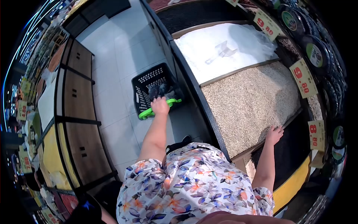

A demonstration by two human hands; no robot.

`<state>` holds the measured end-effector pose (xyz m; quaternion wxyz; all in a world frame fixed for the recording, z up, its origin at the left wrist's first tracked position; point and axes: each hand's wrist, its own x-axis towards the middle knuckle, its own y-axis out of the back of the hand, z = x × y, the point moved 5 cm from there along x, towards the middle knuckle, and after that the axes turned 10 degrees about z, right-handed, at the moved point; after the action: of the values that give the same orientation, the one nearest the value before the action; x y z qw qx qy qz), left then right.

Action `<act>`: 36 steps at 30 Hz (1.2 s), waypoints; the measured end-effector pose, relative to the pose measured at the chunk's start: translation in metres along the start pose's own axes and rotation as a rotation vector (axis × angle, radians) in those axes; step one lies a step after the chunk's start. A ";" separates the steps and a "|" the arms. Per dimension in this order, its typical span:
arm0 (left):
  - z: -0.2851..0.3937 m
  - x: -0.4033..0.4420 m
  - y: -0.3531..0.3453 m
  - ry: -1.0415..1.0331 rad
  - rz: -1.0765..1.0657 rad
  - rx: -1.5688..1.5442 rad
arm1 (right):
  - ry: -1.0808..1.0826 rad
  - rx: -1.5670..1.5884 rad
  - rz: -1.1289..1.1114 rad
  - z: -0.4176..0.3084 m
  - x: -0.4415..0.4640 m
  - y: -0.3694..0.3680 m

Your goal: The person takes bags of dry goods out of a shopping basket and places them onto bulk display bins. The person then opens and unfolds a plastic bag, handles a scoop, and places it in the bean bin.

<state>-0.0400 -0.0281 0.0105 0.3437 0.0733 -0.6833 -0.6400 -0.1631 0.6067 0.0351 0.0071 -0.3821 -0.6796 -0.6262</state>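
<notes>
My left hand point(160, 106) is wrapped round the bright green handle point(147, 114) of a black perforated shopping basket point(140, 87). A dark, partly see-through bundle point(163, 90) lies inside; its kind is unclear. Over on the right, my right hand point(274, 135) is at the near edge of a bin heaped with pale beige grain flakes point(249, 104). Its fingers are stretched out and slightly apart at the grain's surface and the divider, and no object shows in them. Whether the fingertips touch the flakes cannot be made out.
Beyond the grain lies a white powdery bin point(197, 50) with a clear scoop point(222, 51). A dark-filled bin point(296, 136) sits nearer me. Price signs point(304, 78) line the right side. Wooden cabinets point(78, 93) border the tiled aisle point(112, 74) on the left.
</notes>
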 end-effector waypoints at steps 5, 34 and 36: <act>0.009 0.028 0.007 -0.107 0.022 0.036 | -0.109 -0.002 0.011 0.017 -0.031 0.003; -0.054 0.274 -0.044 -0.464 -0.013 -0.258 | -0.003 0.110 0.257 -0.157 -0.127 0.120; -0.063 0.292 -0.047 -0.475 -0.003 -0.257 | 0.031 0.120 0.202 -0.174 -0.118 0.111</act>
<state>-0.2409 -0.2455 0.0734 0.1795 -0.1220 -0.6578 -0.7212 -0.1031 0.3887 0.1087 0.1034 -0.4377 -0.6739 -0.5861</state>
